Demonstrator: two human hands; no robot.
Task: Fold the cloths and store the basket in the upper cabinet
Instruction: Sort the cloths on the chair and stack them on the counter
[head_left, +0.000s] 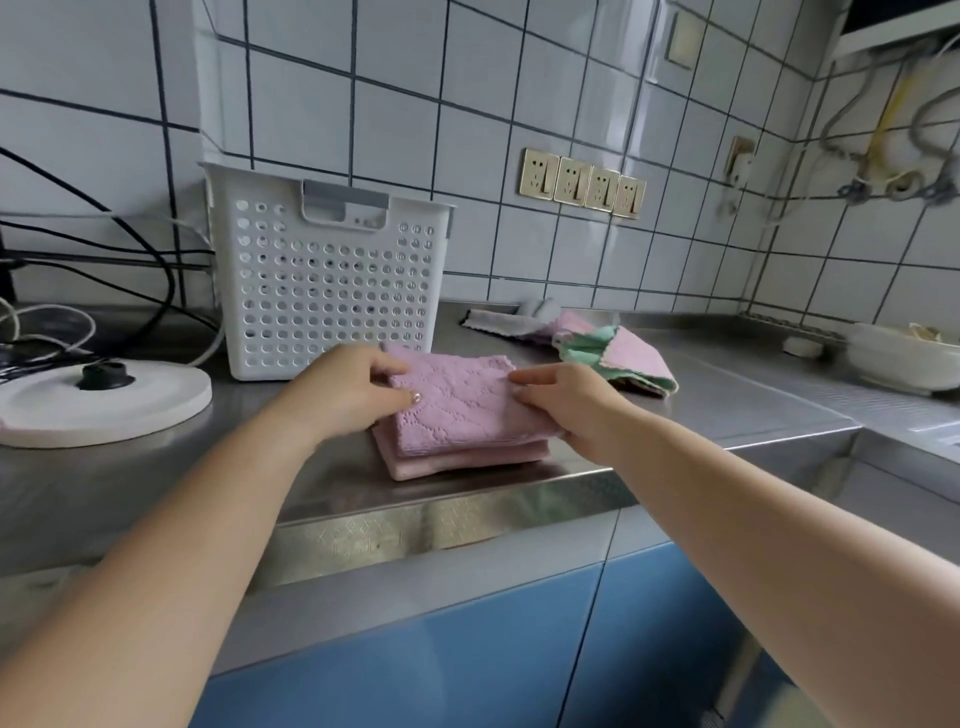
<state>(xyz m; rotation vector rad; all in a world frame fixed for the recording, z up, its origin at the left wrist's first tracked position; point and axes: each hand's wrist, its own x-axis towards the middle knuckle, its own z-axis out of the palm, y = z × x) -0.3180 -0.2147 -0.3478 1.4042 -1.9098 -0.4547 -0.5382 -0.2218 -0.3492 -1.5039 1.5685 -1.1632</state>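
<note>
A folded purple cloth (460, 400) lies on top of a folded pink cloth (457, 460) near the front edge of the steel counter (156, 478). My left hand (345, 392) pinches the purple cloth's left edge. My right hand (563, 402) grips its right edge, fingers curled under. Behind the stack stands a white perforated basket (332, 280) with a grey handle, upright against the tiled wall. Unfolded cloths lie at the back right: a pink and green one (623, 358) and a grey and pink one (519, 322).
A round white lid (104, 400) with a black knob sits at the left, with black and white cables (104, 249) behind it. A white bowl (904, 358) stands at the far right by the sink edge. Wall sockets (582, 182) are above the counter. Blue cabinet doors (467, 649) are below.
</note>
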